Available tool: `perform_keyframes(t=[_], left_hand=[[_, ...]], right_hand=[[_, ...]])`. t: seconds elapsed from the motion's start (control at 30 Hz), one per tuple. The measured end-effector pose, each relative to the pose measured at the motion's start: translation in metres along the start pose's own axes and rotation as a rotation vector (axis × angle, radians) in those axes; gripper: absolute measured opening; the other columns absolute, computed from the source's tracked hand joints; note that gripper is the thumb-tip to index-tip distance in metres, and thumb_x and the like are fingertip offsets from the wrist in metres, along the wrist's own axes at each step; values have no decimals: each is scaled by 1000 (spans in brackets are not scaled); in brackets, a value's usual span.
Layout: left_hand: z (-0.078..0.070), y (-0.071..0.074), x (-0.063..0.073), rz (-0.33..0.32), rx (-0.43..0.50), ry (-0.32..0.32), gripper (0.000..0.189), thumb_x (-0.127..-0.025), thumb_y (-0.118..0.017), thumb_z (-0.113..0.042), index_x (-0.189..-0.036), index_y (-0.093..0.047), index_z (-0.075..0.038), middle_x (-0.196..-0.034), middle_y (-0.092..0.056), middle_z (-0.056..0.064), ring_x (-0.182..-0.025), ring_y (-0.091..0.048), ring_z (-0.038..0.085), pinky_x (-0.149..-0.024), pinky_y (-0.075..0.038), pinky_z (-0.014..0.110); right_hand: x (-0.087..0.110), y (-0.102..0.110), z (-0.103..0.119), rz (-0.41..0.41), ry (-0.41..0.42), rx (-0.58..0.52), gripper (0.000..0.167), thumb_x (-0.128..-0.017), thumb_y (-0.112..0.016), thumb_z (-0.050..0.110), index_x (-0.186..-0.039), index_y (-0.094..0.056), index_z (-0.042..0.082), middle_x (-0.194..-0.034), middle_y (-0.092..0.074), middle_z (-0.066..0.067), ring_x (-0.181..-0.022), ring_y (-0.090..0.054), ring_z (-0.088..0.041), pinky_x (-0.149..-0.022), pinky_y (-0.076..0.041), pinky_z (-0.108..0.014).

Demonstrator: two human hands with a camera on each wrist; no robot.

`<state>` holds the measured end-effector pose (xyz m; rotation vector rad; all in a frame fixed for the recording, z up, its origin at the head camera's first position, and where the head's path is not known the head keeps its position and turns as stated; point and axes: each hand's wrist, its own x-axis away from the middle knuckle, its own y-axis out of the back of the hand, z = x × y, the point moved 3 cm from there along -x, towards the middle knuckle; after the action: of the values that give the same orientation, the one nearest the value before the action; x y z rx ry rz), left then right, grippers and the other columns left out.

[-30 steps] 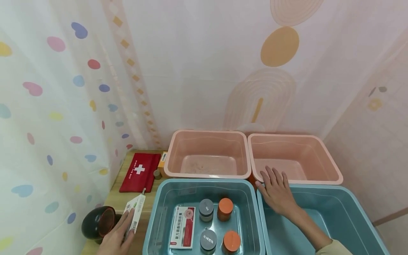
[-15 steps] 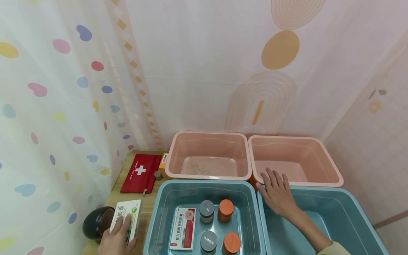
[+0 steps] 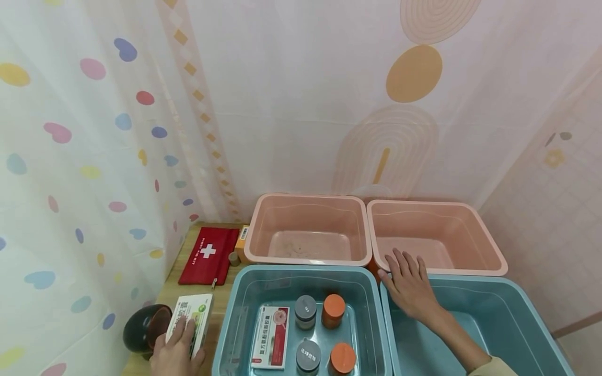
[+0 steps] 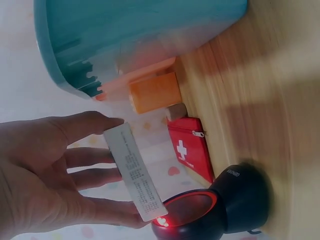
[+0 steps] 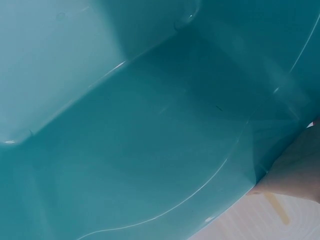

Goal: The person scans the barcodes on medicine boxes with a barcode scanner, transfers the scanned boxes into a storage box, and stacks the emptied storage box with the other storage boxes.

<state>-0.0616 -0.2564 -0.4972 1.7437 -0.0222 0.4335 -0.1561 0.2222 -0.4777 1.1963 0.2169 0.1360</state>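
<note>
My left hand (image 3: 176, 351) grips a white medicine box (image 4: 136, 172) with green print, thumb on one edge and fingers on the other. Beside it stands a black barcode scanner (image 3: 147, 328). In the left wrist view a red glow shows on the scanner's window (image 4: 187, 207), right at the lower end of the box. My right hand (image 3: 408, 284) rests with fingers spread over the rims where the right blue bin (image 3: 512, 292) meets the right pink bin (image 3: 489, 245). Only a part of that hand shows at the edge of the right wrist view.
The left blue bin (image 3: 235, 284) holds a red-and-white medicine box (image 3: 270, 337), grey-capped jars (image 3: 305, 308) and orange-capped jars (image 3: 333, 308). Behind it is another pink bin (image 3: 308, 258). A red first aid pouch (image 3: 207, 256), small cork-coloured piece (image 3: 233, 258) and orange box (image 3: 241, 243) lie on the wooden table.
The left hand has turned the medicine box from edge-on to show its broad printed face, beside the scanner, then shifted it slightly right. The right hand has stayed in place.
</note>
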Motion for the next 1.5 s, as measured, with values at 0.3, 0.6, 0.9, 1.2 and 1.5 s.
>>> perform_keyframes(t=[0.3,0.6,0.9,1.2,1.5], left_hand=[[-40,44,-7,-207,127,-126,71,-92,-86,-13,-149,-55,16,-155,-48,43,-123,-56,64,-102,-55,73],[-133,121,-25,-366,195,-385,72,-96,-84,-13,-156,-53,10,-162,-49,35,-137,-55,61,-105,-57,66],[-196,96,-77,-433,113,-512,61,-93,-88,-20,-142,-65,7,-148,-65,25,-119,-69,45,-94,-66,56],[-240,35,-170,-353,86,-451,39,-99,-79,-17,-125,-72,11,-131,-67,29,-108,-69,49,-91,-60,67],[-248,11,-210,-208,34,-235,26,-109,-62,-16,-120,-76,3,-128,-64,33,-110,-61,58,-83,-61,68]], right_hand=[[-2,1,-4,8,-5,5,56,-115,-54,27,-159,-47,-8,-170,-37,-35,-157,-30,-59,-128,-13,-76],[-4,2,-8,2,-7,10,57,-115,-54,28,-158,-47,-8,-168,-38,-35,-156,-31,-59,-128,-12,-77],[-7,1,-6,5,8,8,56,-114,-55,28,-157,-48,-8,-167,-40,-36,-155,-31,-59,-128,-13,-77],[-4,2,-15,-15,17,19,56,-115,-54,30,-155,-49,-9,-165,-41,-36,-155,-32,-59,-126,-15,-78],[-2,4,-15,-9,10,41,55,-115,-55,29,-155,-50,-8,-165,-42,-35,-155,-33,-58,-126,-16,-78]])
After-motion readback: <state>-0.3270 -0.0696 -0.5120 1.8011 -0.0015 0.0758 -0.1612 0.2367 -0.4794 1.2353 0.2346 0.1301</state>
